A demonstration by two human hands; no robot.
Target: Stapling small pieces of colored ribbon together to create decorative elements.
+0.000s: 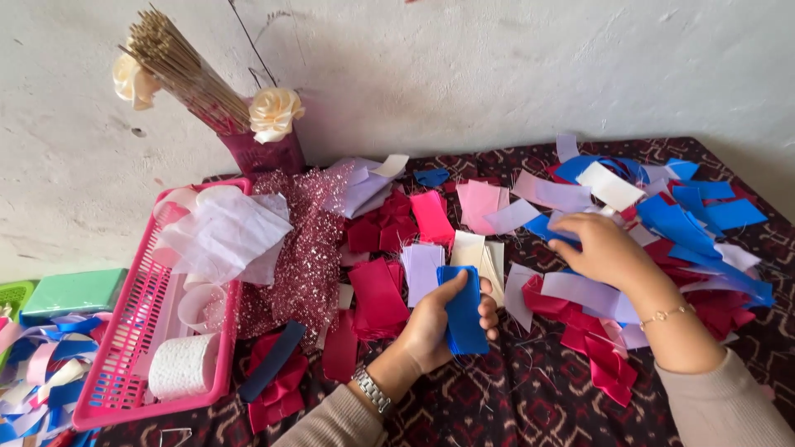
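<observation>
Keep your left hand (439, 319) pinched firmly on the stack of blue ribbon pieces (463, 310) at lower centre, edges squared, while your right hand (600, 248), fingers curled down, picks from the ribbon pile (696, 215) at right

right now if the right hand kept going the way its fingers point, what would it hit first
The right hand points left across the table, fingers already in the loose ribbon pieces. Likely first: the lavender strip beside its fingertips, though depth is unclear.
</observation>
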